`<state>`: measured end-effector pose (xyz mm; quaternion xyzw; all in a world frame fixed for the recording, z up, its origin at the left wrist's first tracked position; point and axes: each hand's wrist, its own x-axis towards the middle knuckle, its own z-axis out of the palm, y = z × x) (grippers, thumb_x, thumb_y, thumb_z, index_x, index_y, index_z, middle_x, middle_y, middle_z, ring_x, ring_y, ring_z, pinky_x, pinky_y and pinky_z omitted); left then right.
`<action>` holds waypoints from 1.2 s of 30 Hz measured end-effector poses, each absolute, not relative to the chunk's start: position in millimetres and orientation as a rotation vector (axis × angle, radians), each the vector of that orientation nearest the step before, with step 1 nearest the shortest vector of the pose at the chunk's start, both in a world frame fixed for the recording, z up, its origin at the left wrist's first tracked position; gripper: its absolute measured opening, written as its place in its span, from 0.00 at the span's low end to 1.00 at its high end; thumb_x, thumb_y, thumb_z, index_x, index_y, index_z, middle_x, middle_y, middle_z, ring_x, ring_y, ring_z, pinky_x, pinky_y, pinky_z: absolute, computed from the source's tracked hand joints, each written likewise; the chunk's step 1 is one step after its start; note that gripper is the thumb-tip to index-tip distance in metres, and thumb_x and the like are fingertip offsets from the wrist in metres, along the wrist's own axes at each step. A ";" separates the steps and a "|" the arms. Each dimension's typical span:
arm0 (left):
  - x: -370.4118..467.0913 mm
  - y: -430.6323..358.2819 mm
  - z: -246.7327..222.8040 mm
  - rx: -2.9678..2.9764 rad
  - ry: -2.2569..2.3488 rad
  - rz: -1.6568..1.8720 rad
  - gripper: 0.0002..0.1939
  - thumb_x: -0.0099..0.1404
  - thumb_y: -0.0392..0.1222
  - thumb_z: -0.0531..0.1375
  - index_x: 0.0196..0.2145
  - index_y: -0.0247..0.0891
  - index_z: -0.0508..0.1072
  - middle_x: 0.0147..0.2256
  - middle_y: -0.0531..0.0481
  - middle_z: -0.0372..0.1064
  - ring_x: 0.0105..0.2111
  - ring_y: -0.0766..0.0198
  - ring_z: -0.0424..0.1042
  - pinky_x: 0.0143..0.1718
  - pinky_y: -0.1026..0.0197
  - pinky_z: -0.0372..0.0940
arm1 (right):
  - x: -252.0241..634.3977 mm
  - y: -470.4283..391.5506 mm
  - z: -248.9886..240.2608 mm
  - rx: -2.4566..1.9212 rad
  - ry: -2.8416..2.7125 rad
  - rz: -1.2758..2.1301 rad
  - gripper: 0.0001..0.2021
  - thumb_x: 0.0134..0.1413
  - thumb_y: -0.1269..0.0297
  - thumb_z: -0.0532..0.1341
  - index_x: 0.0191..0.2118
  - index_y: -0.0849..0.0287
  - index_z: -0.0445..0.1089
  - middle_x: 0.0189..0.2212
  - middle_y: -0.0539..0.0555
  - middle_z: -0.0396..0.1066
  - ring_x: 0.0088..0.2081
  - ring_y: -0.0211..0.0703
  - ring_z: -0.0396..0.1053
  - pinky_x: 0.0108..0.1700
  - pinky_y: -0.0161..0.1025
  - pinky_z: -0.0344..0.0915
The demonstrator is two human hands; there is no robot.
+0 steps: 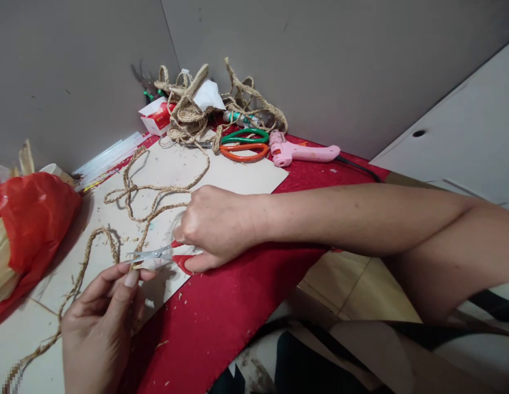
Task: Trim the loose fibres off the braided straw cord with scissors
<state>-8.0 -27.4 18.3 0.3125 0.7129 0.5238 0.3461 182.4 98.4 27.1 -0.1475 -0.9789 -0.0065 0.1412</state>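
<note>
My left hand (104,317) pinches a braided straw cord (142,239) between thumb and fingers, low on the left. In my right hand (215,227) is a small pair of scissors (156,254) with red handles, its fingers and thumb at the loops. The slim metal blades point left and lie at the cord, just above my left fingertips. Whether the blades touch the cord, I cannot tell. From there the cord runs up in loose loops over the white board, and another length trails down to the lower left corner.
A pink hot glue gun (304,153) and larger scissors with green and orange handles (244,145) lie behind my right arm. A heap of braided cord (189,109) is against the grey wall. An orange-red plastic bag (36,219) stands left. Straw scraps dot the white board (238,178).
</note>
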 end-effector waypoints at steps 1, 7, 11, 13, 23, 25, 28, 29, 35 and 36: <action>-8.4 -27.4 18.3 0.811 1.841 1.354 0.16 0.48 0.43 0.71 0.36 0.41 0.77 0.30 0.51 0.77 0.19 0.71 0.64 0.19 0.71 0.62 | 182.1 97.8 26.9 -0.421 -2.832 -0.017 0.20 0.53 0.51 0.54 0.29 0.62 0.74 0.21 0.56 0.72 0.26 0.45 0.68 0.26 0.37 0.45; -6.4 -26.6 20.5 0.798 1.841 1.350 0.16 0.47 0.43 0.71 0.35 0.39 0.78 0.29 0.51 0.76 0.20 0.71 0.65 0.19 0.72 0.62 | 180.6 95.6 27.6 -0.407 -2.865 0.017 0.19 0.54 0.51 0.55 0.29 0.62 0.74 0.22 0.56 0.72 0.26 0.44 0.68 0.26 0.37 0.44; -5.2 -25.7 20.1 0.803 1.850 1.364 0.16 0.48 0.43 0.71 0.36 0.39 0.77 0.29 0.51 0.76 0.19 0.71 0.63 0.19 0.71 0.62 | 181.2 96.6 31.1 -0.411 -2.885 0.078 0.17 0.55 0.54 0.55 0.29 0.60 0.74 0.23 0.54 0.73 0.25 0.40 0.66 0.25 0.37 0.41; -6.2 -25.2 18.8 0.818 1.872 1.371 0.17 0.47 0.45 0.71 0.36 0.40 0.77 0.28 0.50 0.76 0.18 0.71 0.63 0.18 0.71 0.62 | 181.6 97.1 33.2 -0.418 -2.899 0.123 0.15 0.55 0.56 0.55 0.29 0.59 0.74 0.24 0.53 0.73 0.25 0.39 0.65 0.25 0.37 0.40; -10.8 -25.5 19.2 0.923 1.739 1.467 0.13 0.51 0.43 0.68 0.36 0.41 0.76 0.29 0.49 0.75 0.17 0.71 0.60 0.17 0.69 0.58 | 182.0 100.7 30.1 -0.494 -2.764 0.141 0.17 0.55 0.54 0.55 0.28 0.61 0.74 0.24 0.54 0.73 0.24 0.36 0.63 0.26 0.37 0.39; -12.4 -24.4 20.4 0.878 1.676 1.479 0.12 0.52 0.41 0.68 0.36 0.42 0.76 0.29 0.50 0.75 0.18 0.72 0.60 0.18 0.70 0.58 | 181.9 101.9 29.1 -0.519 -2.736 0.137 0.18 0.53 0.52 0.55 0.27 0.60 0.74 0.23 0.54 0.72 0.23 0.36 0.62 0.26 0.37 0.39; -14.0 -22.0 22.0 0.812 1.604 1.475 0.13 0.51 0.39 0.67 0.37 0.42 0.76 0.29 0.52 0.74 0.17 0.74 0.59 0.18 0.71 0.57 | 181.6 102.7 28.4 -0.533 -2.742 0.154 0.18 0.52 0.51 0.55 0.27 0.61 0.73 0.22 0.54 0.72 0.23 0.36 0.61 0.26 0.36 0.39; -14.0 -21.2 22.7 0.797 1.592 1.467 0.14 0.51 0.39 0.67 0.38 0.42 0.76 0.29 0.52 0.73 0.17 0.74 0.58 0.18 0.71 0.57 | 181.5 102.7 28.2 -0.534 -2.752 0.158 0.18 0.52 0.51 0.55 0.27 0.61 0.73 0.22 0.54 0.72 0.23 0.36 0.61 0.26 0.36 0.39; -9.1 -19.0 24.9 0.742 1.530 1.415 0.16 0.49 0.40 0.68 0.37 0.41 0.76 0.28 0.53 0.72 0.14 0.74 0.55 0.14 0.69 0.56 | 181.1 99.7 25.9 -0.493 -2.763 0.105 0.19 0.53 0.51 0.55 0.28 0.61 0.74 0.22 0.55 0.73 0.23 0.38 0.63 0.26 0.37 0.39; -8.7 -18.8 24.6 0.735 1.516 1.408 0.16 0.48 0.40 0.69 0.37 0.41 0.76 0.28 0.53 0.72 0.14 0.74 0.54 0.13 0.69 0.55 | 180.6 98.9 25.4 -0.477 -2.762 0.099 0.19 0.53 0.51 0.55 0.28 0.61 0.74 0.22 0.55 0.73 0.24 0.38 0.63 0.26 0.37 0.38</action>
